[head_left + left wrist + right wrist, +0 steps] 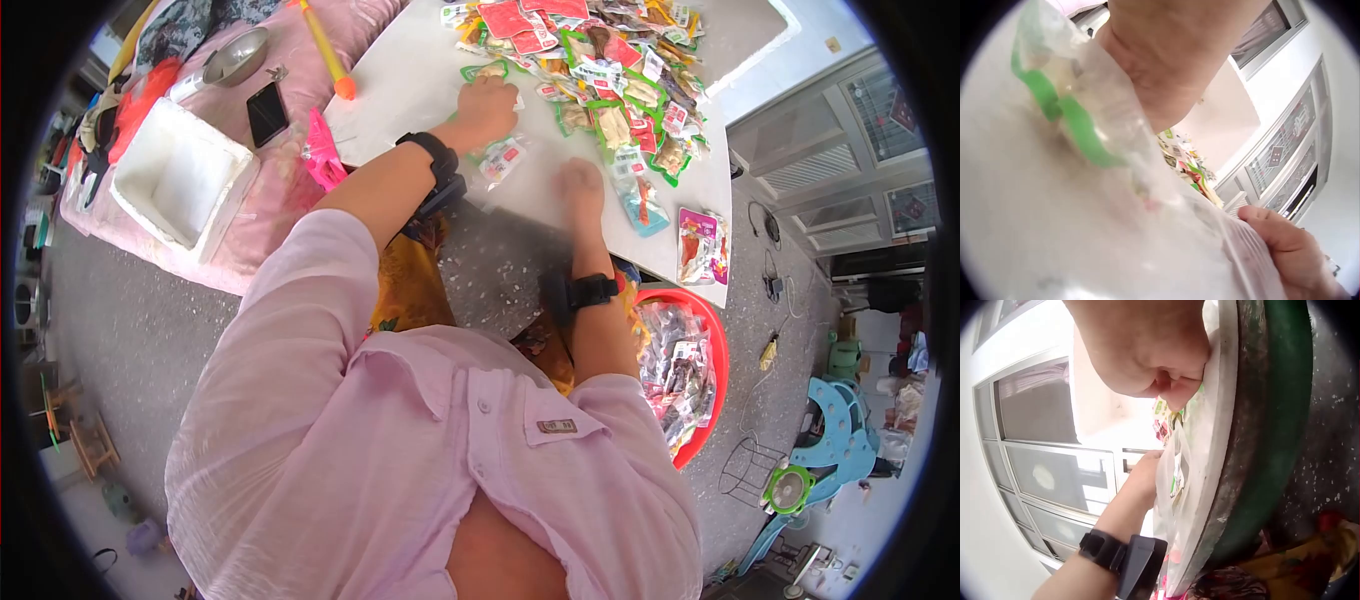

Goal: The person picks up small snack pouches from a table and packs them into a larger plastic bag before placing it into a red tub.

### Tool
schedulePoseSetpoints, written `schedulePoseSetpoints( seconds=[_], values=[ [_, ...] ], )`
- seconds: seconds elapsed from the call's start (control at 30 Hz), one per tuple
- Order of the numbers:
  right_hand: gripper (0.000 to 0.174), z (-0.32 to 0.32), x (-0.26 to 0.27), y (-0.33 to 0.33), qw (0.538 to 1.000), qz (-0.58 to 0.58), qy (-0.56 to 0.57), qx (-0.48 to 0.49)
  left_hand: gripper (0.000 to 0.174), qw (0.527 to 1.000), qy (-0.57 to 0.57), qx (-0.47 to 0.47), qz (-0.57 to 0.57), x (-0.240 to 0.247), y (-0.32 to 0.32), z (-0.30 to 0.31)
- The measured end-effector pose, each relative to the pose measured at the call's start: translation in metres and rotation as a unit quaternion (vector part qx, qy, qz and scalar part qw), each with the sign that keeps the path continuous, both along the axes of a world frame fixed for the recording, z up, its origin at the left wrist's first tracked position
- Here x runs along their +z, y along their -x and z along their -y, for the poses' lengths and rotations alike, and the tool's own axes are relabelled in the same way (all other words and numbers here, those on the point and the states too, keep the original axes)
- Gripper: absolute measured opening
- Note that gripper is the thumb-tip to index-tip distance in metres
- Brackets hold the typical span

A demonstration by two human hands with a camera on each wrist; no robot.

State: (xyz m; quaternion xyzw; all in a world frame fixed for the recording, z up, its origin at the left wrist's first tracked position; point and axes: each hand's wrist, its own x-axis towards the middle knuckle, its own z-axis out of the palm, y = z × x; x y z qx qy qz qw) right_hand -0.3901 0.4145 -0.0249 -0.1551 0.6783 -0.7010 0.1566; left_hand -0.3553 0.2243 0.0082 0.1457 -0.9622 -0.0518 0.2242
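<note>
The largest thing before me is the white flat-topped surface (395, 75), with a bed under a pink quilted cover (283, 190) on my left. Across the far right part of the surface spreads a big heap of small sealed food packets (620, 80), red, green-edged and clear, all loose. By the near right edge, lower down, a round red plastic basin (716, 345) holds many more packets in clear wrapping. A white foam box (235, 165) stands open on the bed. Close in front of me, over the surface, is a thin clear plastic bag (1085, 219) with at least one green-edged packet (1088, 134) showing through it. My right hand (583, 190) pinches the bag's edge; my left hand (487, 110) is at the bag too, but its fingertips are hidden, so I cannot tell how tightly they close. Something is already bagged, though how many I cannot count; with the heap so large, I judge much is left. Smaller still, a purple-and-white printed packet (702, 245) lies apart near the surface's right edge.
</note>
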Motion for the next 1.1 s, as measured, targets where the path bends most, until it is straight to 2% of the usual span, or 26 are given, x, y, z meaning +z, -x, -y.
schedulePoseSetpoints(
  seconds=[0.07, 0.17, 0.27, 0.37, 0.47, 0.5, 0.57, 0.6, 0.63, 0.67, 0.77, 0.87, 0.97, 1.0, 1.07, 1.1],
  values=[
    [0.020, 0.001, -0.005, -0.001, 1.000, 0.000, 0.027, 0.001, 0.021, 0.997, 0.004, 0.036, 0.068, -0.007, 0.013, 0.007],
    [0.020, 0.001, -0.004, -0.003, 0.999, -0.003, 0.044, -0.005, 0.018, 0.992, -0.024, 0.006, 0.121, -0.012, 0.030, 0.017],
    [0.020, 0.002, -0.005, -0.003, 0.999, 0.003, 0.048, -0.009, 0.019, 0.992, -0.030, 0.007, 0.122, 0.009, 0.025, 0.010],
    [0.020, 0.002, -0.010, 0.001, 0.999, -0.029, 0.016, -0.004, 0.018, 0.998, -0.057, 0.025, -0.007, 0.026, 0.018, 0.006],
    [0.020, 0.002, -0.008, 0.004, 0.999, 0.024, 0.030, -0.004, 0.014, 0.986, -0.127, 0.042, -0.094, 0.043, 0.011, 0.009],
    [0.020, 0.001, -0.002, 0.001, 0.999, 0.028, 0.033, -0.008, 0.014, 0.968, -0.216, 0.025, -0.125, 0.042, 0.009, 0.011],
    [0.020, -0.001, 0.011, -0.007, 0.998, 0.036, 0.039, -0.013, 0.016, 0.904, -0.386, -0.011, -0.183, 0.036, 0.006, 0.015],
    [0.020, -0.002, 0.020, -0.014, 0.997, 0.057, 0.055, 0.007, 0.015, 0.822, -0.528, -0.035, -0.211, 0.037, 0.003, 0.009],
    [0.020, -0.004, 0.029, -0.022, 0.994, 0.079, 0.072, 0.027, 0.014, 0.717, -0.656, -0.057, -0.231, 0.039, -0.005, -0.002],
    [0.020, -0.003, 0.038, -0.029, 0.990, 0.101, 0.087, 0.047, 0.014, 0.591, -0.765, -0.077, -0.244, 0.039, -0.014, -0.014],
    [0.021, 0.003, 0.051, -0.046, 0.977, 0.183, 0.086, 0.074, 0.011, 0.495, -0.834, -0.098, -0.222, 0.033, -0.040, -0.049],
    [0.029, 0.005, 0.043, -0.054, 0.953, 0.249, 0.152, 0.081, 0.022, 0.422, -0.874, -0.110, -0.214, 0.025, -0.062, -0.092],
    [0.024, -0.011, 0.031, -0.055, 0.923, 0.231, 0.302, 0.062, 0.024, 0.473, -0.844, -0.143, -0.209, 0.002, -0.075, -0.123],
    [0.019, -0.019, 0.028, -0.050, 0.907, 0.237, 0.340, 0.080, 0.021, 0.526, -0.828, -0.127, -0.150, -0.003, -0.081, -0.124],
    [0.017, -0.032, 0.042, -0.050, 0.923, 0.229, 0.308, 0.033, 0.020, 0.746, -0.653, -0.114, -0.064, 0.004, -0.096, -0.120],
    [0.017, -0.040, 0.047, -0.048, 0.929, 0.224, 0.293, 0.008, 0.020, 0.833, -0.543, -0.106, -0.017, 0.006, -0.102, -0.117]
  ],
)
